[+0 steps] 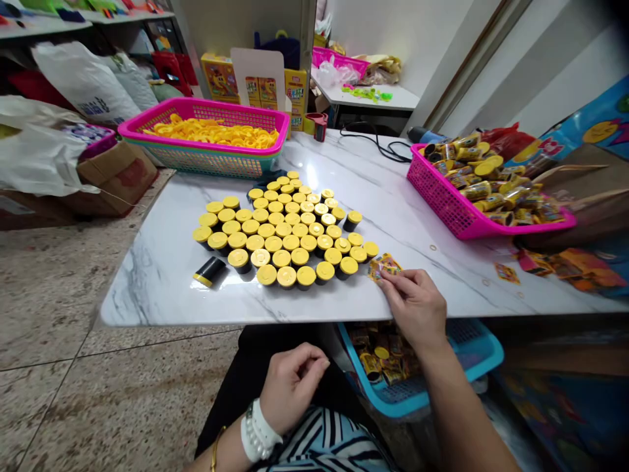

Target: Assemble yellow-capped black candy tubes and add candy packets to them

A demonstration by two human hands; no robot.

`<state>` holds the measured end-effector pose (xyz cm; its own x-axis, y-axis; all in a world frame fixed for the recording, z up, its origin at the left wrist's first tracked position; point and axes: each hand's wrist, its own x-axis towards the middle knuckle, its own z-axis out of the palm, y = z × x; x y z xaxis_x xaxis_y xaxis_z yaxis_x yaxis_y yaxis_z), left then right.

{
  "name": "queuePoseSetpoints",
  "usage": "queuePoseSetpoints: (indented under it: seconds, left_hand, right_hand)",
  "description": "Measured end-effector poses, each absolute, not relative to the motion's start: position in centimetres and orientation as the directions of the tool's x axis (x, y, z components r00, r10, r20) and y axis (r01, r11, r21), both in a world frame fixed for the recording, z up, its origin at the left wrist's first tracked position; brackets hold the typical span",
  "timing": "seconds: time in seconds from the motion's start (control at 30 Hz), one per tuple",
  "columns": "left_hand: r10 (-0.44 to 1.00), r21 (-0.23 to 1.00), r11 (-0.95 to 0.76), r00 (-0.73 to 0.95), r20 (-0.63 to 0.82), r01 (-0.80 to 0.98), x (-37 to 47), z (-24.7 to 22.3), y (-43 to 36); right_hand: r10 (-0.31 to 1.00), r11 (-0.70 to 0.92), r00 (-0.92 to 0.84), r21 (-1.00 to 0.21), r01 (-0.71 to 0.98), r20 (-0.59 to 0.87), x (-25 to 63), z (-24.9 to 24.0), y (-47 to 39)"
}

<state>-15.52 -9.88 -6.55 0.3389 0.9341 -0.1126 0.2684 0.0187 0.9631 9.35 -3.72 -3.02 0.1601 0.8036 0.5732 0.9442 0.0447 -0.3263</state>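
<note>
While my right hand (419, 307) pinches printed pieces (386, 264), my left hand (293, 380) curled, yellow-capped tubs (284, 229) crowd before a pink basket (196, 145).

Capped tubes (284, 248) cluster on the surface (157, 288) — a flat piece (386, 263) just to their right, one basket (196, 144) behind left, a second basket (435, 196) farther right — with a tub (398, 410) below the front edge.

left wrist (233, 444): fitted with broad white band (266, 421), strand of pale round beads (252, 434) and, further up the arm, thin gold-coloured bangle (215, 448). right forearm (459, 400): bare. torso garment (327, 440): light blue, black and white stripes. lower garment (228, 396): black.
</note>
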Motion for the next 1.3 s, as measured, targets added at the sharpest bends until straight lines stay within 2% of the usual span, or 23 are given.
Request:
queuePoseSetpoints:
  seconds: [0.07,0.2,0.27,0.33,0.4,0.43,0.47,0.53,0.6,0.67,0.7,0.73,0.8,0.87,0.97,1.07,1.17,1.3]
  left_hand:
    - [0.903,0.969,0.139,0.375,-0.208,0.205,-14.4,-6.5,-9.5]
    - [0.838,0.933,0.359,0.427,-0.341,0.041,-12.7,-5.6,-8.7]
    - [0.837,0.913,0.403,0.428,-0.340,-0.063,-12.3,-5.0,-8.2]
    - [0.842,0.893,0.427,0.423,-0.335,-0.141,-12.3,-4.6,-7.9]
    - [0.834,0.871,0.463,0.411,-0.367,-0.163,-12.5,-4.5,-7.7]
    - [0.828,0.861,0.484,0.400,-0.393,-0.156,-12.7,-4.6,-7.7]
    - [0.823,0.853,0.501,0.383,-0.419,-0.145,-12.8,-4.8,-7.8]
    - [0.823,0.845,0.519,0.339,-0.455,-0.126,-13.2,-5.2,-8.2]
    - [0.829,0.841,0.525,0.300,-0.472,-0.129,-13.4,-5.6,-8.5]
    - [0.838,0.837,0.525,0.268,-0.476,-0.154,-13.4,-6.0,-8.9]
    - [0.844,0.838,0.519,0.252,-0.473,-0.167,-13.3,-6.2,-9.0]
    - [0.853,0.844,0.508,0.238,-0.464,-0.174,-13.2,-6.4,-9.2]
    - [0.873,0.865,0.475,0.211,-0.439,-0.163,-13.1,-6.6,-9.4]
    - [0.902,0.898,0.420,0.167,-0.397,-0.133,-13.1,-6.6,-9.7]
    - [0.958,0.959,0.280,0.074,-0.276,-0.037,-13.6,-6.3,-10.1]
    - [0.988,0.989,0.138,0.058,-0.142,0.058,-14.1,-6.0,-10.4]
    - [0.987,0.989,0.132,0.082,-0.137,0.062,-14.2,-6.1,-10.5]
    - [0.986,0.988,0.146,0.072,-0.149,0.045,-14.3,-6.1,-10.4]
  right_hand:
    - [0.814,0.091,0.161,-0.396,0.914,0.558,10.1,-3.4,-3.6]
    - [0.741,0.198,0.181,-0.468,0.862,0.647,8.9,-3.3,-5.2]
    - [0.736,0.287,0.092,-0.432,0.855,0.671,7.7,-3.2,-7.0]
    - [0.758,0.423,-0.087,-0.387,0.819,0.646,6.3,-3.4,-9.0]
    - [0.766,0.532,-0.219,-0.404,0.744,0.605,5.3,-3.8,-10.9]
    - [0.781,0.538,-0.221,-0.449,0.714,0.585,4.9,-4.1,-11.7]
    - [0.816,0.498,-0.168,-0.526,0.690,0.553,4.6,-4.5,-12.5]
    - [0.918,0.293,0.048,-0.755,0.586,0.394,4.0,-5.2,-13.7]
    - [0.973,-0.008,0.221,-0.942,0.334,0.070,3.2,-5.8,-14.5]
    - [0.948,-0.259,0.209,-0.964,0.059,-0.242,2.2,-6.4,-14.9]
    - [0.925,-0.339,0.165,-0.940,-0.042,-0.341,1.7,-6.6,-14.9]
    - [0.908,-0.385,0.127,-0.915,-0.117,-0.398,1.1,-6.8,-14.8]
    - [0.898,-0.393,0.123,-0.896,-0.205,-0.422,0.2,-7.3,-14.5]
    - [0.899,-0.362,0.188,-0.913,-0.189,-0.395,-0.2,-7.6,-14.2]
    - [0.908,-0.331,0.265,-0.944,-0.020,-0.324,0.0,-7.7,-14.1]
    - [0.943,-0.243,0.270,-0.958,0.151,-0.197,0.3,-7.8,-14.5]
    - [0.960,-0.152,0.268,-0.948,0.278,-0.076,0.3,-8.2,-14.9]
    - [0.967,-0.096,0.257,-0.930,0.355,-0.001,0.2,-8.5,-15.0]
